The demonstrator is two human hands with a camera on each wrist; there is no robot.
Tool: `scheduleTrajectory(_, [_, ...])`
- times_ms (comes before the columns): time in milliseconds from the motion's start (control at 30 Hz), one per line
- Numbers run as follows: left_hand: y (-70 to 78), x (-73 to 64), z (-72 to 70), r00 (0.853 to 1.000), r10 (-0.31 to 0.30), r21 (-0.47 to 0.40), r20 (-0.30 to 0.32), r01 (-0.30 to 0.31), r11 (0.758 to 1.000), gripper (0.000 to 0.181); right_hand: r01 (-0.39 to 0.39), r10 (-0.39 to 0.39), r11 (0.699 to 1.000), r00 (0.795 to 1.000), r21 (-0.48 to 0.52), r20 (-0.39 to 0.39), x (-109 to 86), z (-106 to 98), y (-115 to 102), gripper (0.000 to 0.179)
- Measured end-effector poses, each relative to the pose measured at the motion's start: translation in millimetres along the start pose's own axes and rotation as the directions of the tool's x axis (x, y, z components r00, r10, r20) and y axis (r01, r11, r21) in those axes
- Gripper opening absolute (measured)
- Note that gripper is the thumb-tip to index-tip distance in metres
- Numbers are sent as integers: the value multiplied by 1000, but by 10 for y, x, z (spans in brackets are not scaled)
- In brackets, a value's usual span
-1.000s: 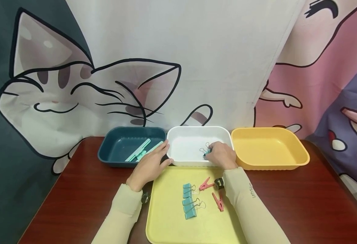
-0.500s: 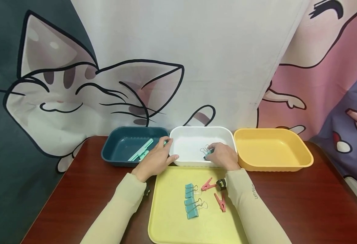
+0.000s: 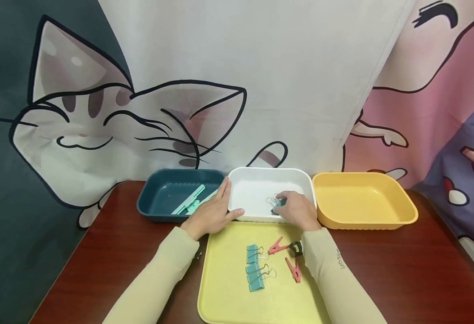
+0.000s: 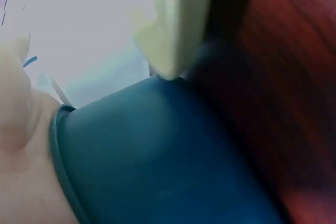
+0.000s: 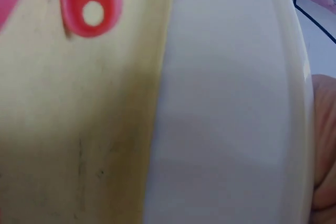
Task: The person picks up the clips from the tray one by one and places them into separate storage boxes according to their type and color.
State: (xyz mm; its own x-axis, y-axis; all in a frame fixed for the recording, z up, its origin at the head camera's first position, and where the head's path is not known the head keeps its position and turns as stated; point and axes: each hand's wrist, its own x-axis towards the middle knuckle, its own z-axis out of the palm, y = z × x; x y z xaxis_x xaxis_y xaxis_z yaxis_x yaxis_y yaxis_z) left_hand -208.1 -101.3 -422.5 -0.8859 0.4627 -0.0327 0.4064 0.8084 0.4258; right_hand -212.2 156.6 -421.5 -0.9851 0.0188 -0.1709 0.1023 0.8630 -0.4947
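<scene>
In the head view, my right hand (image 3: 299, 210) reaches over the front rim of the white bin (image 3: 249, 217). Its fingers pinch a blue binder clip (image 3: 277, 208) with wire handles, low in that bin. My left hand (image 3: 211, 215) lies over the meeting edges of the teal bin (image 3: 155, 218) and the white one, fingers straight, thumb spread over the white bin's front rim. Mint-green bag clips (image 3: 190, 200) lie in the teal bin, partly hidden by that hand. Each wrist view catches only part of its hand, at the bin's rim.
On the yellow tray (image 3: 224, 288) in front lie several blue binder clips (image 3: 255, 276) and pink clothespins (image 3: 294, 270), one near the right wrist strap. A yellow bin (image 3: 362, 202) stands right of the white one. The bins back onto a printed curtain (image 3: 301, 90).
My left hand has moved slightly right, from the teal bin's side onto the white bin's left edge, and its fingers have straightened. My right hand stays at the binder clip. The head view shifts slightly.
</scene>
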Motion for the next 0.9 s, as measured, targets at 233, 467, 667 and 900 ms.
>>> scheduleTrajectory(233, [39,86,-40,999,9,116,-39,-5,993,95,20,-20,1000,1000,-1,11,13,8,17,41])
scheduleTrajectory(467, [-4,185,-27,999,-23,181,25,18,983,106,29,-29,999,1000,15,2,10,-11,17,41])
scheduleTrajectory(667, [-31,190,-7,999,-22,178,24,17,984,108,97,-93,992,994,78,-60,-23,-27,46,40])
scheduleTrajectory(900, [-38,197,17,999,-30,147,16,27,989,109,246,-218,954,962,173,-167,-171,-53,49,36])
